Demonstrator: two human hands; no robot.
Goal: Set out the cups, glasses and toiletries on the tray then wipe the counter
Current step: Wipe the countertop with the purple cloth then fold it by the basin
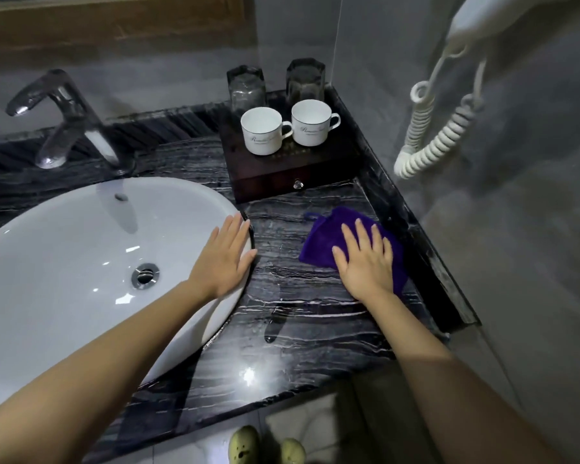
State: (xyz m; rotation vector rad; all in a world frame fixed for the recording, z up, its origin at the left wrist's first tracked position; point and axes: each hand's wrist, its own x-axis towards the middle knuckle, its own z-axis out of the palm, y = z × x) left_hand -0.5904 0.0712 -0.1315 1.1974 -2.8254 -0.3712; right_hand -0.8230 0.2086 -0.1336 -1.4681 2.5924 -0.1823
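Observation:
Two white cups [263,130] [312,122] stand side by side on a dark wooden tray box [265,170] at the back right of the black marble counter [308,316]. Behind them are two upturned glasses [246,90] [305,80]. A purple cloth [325,237] lies on the counter in front of the tray. My right hand [365,259] presses flat on the cloth, fingers spread. My left hand [226,259] rests flat and open on the right rim of the white sink [81,262], holding nothing.
A chrome tap [61,118] stands behind the sink. A white wall-mounted hair dryer with a coiled cord [429,135] hangs on the right wall. The counter has a raised edge along the right side [426,249]. Slippers [245,445] show on the floor below.

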